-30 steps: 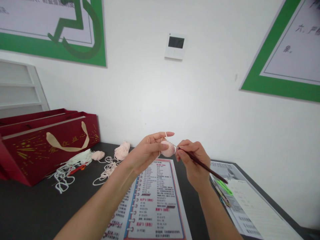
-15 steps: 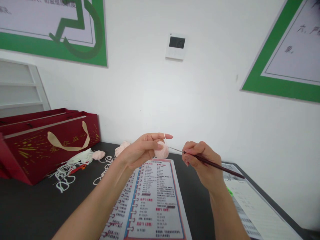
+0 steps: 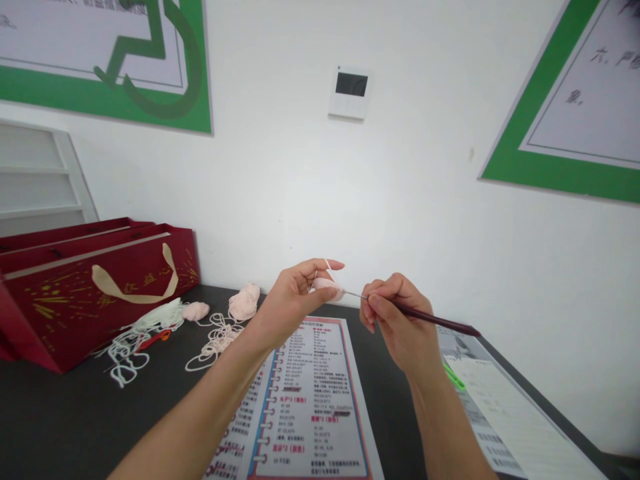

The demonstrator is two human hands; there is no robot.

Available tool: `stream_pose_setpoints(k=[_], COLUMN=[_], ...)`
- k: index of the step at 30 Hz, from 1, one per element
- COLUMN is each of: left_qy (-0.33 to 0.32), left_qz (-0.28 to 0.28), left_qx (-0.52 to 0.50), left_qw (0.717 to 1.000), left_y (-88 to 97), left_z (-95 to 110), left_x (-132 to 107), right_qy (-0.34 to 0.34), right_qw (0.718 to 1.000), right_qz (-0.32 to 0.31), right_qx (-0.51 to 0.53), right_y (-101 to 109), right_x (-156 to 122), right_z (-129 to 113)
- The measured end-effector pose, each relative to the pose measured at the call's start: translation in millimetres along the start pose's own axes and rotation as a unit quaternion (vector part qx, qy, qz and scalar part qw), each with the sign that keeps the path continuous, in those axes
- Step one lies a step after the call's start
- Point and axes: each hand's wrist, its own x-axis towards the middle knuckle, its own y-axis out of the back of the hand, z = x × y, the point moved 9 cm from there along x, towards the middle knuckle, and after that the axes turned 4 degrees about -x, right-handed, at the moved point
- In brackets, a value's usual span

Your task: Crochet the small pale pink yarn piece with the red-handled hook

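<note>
Between thumb and fingers, my left hand pinches a small pale pink crochet piece. A strand of yarn runs up from it over my raised left index finger. My right hand grips a crochet hook with a dark red handle, held much like a pen. The hook's thin metal shaft points left, and its tip meets the edge of the crochet piece. Both hands are raised above a printed pattern sheet with red headings. The loop at the hook's tip is too small to make out.
Left on the dark table stand red gift bags. Near them lie white yarn, a small pink ball, an orange tool and a larger pink yarn ball. Papers and a green item lie at right.
The crochet piece has tilted, now showing a thinner edge, with my left thumb across it. My right hand has moved slightly left and up, and the hook lies flatter.
</note>
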Motion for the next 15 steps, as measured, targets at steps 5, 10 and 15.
stream_pose_setpoints(k=[5, 10, 15], left_qy=[-0.026, -0.053, -0.119], left_qz=[0.017, 0.048, 0.088], left_qx=[0.019, 0.076, 0.175], left_qw=[0.999, 0.994, 0.973], left_y=[1.0, 4.1, 4.6], left_z=[3.4, 6.4, 13.6], left_x=[1.2, 0.4, -4.9], right_qy=[0.051, 0.052, 0.057], right_qw=[0.994, 0.977, 0.964], right_qz=[0.022, 0.046, 0.093], right_qx=[-0.091, -0.201, -0.243], right_y=[1.9, 1.3, -4.2], right_x=[-6.8, -12.7, -19.1], right_z=[-7.1, -11.2, -12.4])
